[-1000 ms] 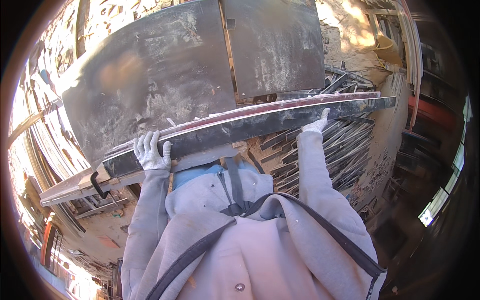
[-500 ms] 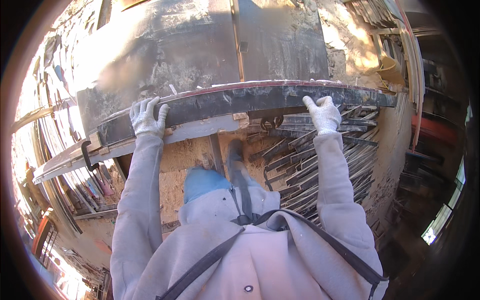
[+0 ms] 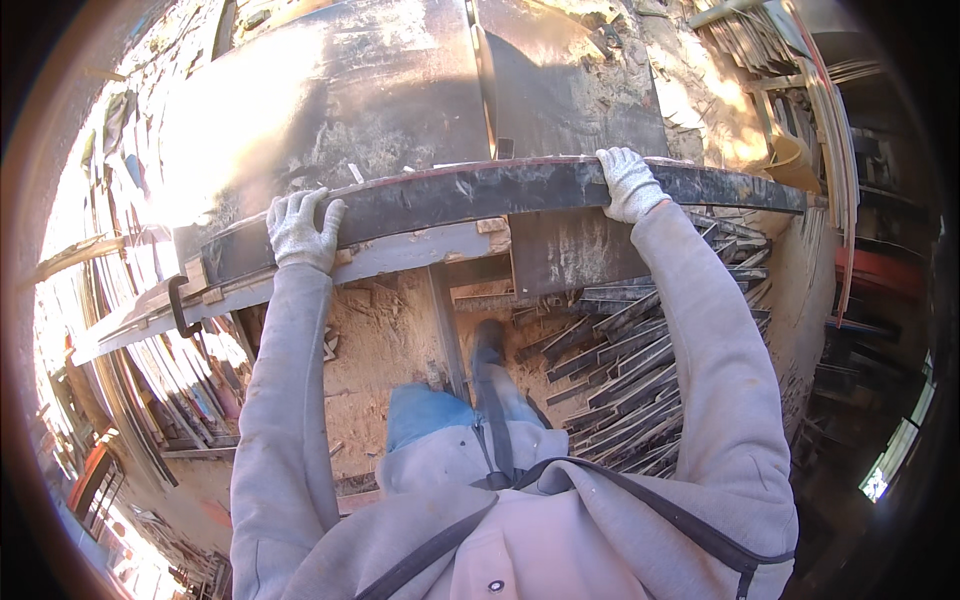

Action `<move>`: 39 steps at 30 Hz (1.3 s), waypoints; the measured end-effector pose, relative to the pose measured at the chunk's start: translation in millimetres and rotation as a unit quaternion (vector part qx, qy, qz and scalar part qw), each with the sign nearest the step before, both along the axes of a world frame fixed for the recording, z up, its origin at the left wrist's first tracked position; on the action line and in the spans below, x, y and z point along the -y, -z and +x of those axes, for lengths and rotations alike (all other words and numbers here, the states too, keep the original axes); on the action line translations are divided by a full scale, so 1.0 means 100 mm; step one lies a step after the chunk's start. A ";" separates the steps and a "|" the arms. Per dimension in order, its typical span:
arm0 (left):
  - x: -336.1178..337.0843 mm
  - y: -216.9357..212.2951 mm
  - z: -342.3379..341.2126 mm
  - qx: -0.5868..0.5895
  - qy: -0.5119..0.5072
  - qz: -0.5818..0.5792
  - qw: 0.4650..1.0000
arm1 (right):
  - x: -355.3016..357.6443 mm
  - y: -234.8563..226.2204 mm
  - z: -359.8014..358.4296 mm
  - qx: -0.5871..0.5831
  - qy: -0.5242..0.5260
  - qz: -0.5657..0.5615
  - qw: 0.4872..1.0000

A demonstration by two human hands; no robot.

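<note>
A long dark strip of board point(image 3: 460, 192) with a reddish far edge lies across the large dark sheets in front of me. My left hand point(image 3: 305, 230), in a pale knit glove, rests on its left part with fingers spread and thumb apart. Further right, my gloved right hand point(image 3: 630, 185) is closed over the strip, its fingers bent past the far edge. Beyond the strip are a left dark sheet point(image 3: 400, 100) and a right dark sheet point(image 3: 565, 95), both scuffed and dusty. A dark panel point(image 3: 575, 250) shows on the near side of the strip.
A grey beam point(image 3: 420, 250) runs along the near side, with a black hooked clamp point(image 3: 180, 305) at its left. Stacked dark strips point(image 3: 640, 365) lie below right. Sawdust covers the floor point(image 3: 375, 345). Narrow offcuts point(image 3: 195, 380) stand at the left; a yellowish bucket-like container point(image 3: 790, 165) sits far right.
My right hand has moved from the strip's near edge up and over its far edge. A dark panel now shows below the strip, where a hooked piece was visible. My left hand stays on the strip.
</note>
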State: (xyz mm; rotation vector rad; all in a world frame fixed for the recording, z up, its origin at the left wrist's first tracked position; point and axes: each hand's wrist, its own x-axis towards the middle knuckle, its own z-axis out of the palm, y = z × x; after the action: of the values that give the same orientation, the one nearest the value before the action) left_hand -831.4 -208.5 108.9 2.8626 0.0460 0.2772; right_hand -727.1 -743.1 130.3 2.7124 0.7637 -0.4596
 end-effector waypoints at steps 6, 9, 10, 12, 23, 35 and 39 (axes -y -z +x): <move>0.01 0.01 -0.02 0.011 0.003 0.009 1.000 | 0.00 0.01 0.02 -0.001 0.016 0.012 1.000; 0.04 -0.03 -0.03 0.010 0.005 0.001 1.000 | 0.02 0.00 0.01 -0.002 0.017 -0.001 1.000; 0.05 -0.04 -0.03 0.010 0.004 -0.002 1.000 | 0.03 0.00 0.00 0.002 0.014 -0.006 1.000; 0.07 -0.05 -0.03 0.011 0.001 -0.008 1.000 | 0.03 0.01 0.00 0.017 0.003 -0.019 1.000; 0.25 -0.18 -0.45 -0.076 0.250 0.058 0.963 | -0.07 -0.10 0.06 -0.020 0.025 -0.046 0.998; 0.21 -0.09 -0.41 0.015 0.278 0.058 0.959 | -0.06 -0.09 0.02 0.009 0.006 -0.029 1.000; 0.23 -0.12 -0.40 0.022 0.272 0.058 0.960 | -0.05 -0.07 0.06 -0.001 0.016 -0.018 1.000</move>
State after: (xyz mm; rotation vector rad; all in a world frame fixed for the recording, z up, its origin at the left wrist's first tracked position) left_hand -871.6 -231.3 120.8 2.8352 -0.7741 0.2327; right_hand -721.4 -737.8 137.8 2.6941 0.7067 -0.4791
